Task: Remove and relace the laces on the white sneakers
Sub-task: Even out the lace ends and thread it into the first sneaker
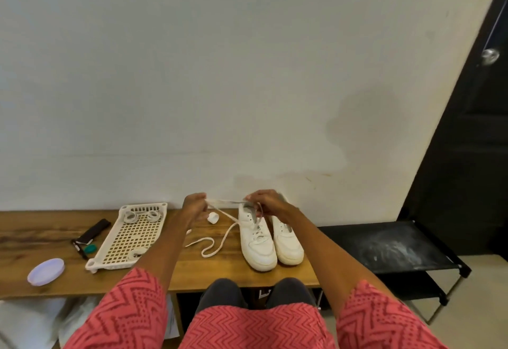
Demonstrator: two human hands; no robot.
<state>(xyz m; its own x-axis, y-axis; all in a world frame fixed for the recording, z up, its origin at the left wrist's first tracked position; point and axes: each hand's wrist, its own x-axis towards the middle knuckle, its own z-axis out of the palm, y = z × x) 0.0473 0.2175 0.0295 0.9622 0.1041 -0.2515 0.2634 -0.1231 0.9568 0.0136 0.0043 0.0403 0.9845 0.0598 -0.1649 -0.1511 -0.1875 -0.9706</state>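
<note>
On the wooden bench (228, 274), against the wall, 2 white sneakers sit side by side, toes toward the camera: left sneaker (257, 241), right sneaker (288, 241).

Left hand (195, 207) and right hand (268, 203) are raised over the heel end of the left sneaker, apart, each pinching the same white lace (221, 202), stretched taut between them. The rest of that lace drops from the left hand and curls loose on the bench (210, 247) beside the left sneaker.

Progress, as I read it:
- Left sneaker: lace still crosses a few lower eyelets, upper eyelets look bare. Partly laced. Can't tell from this alone whether it's coming out or going back in.
- Right sneaker: no lace visible on the tongue, though the right wrist covers part of it. Looks unlaced.
- White tray (129, 236) holds 2 coiled white laces near its far end (131, 216) and another bundle near the front edge (137, 252). Can't tell which are old and which replacement.

So neither shoe is finished and most of the lacing is left.

Other clutter: small white cap (213, 217) just below the taut lace, black pen (79, 249), green cap (90, 249), lilac lid (46, 271).
</note>
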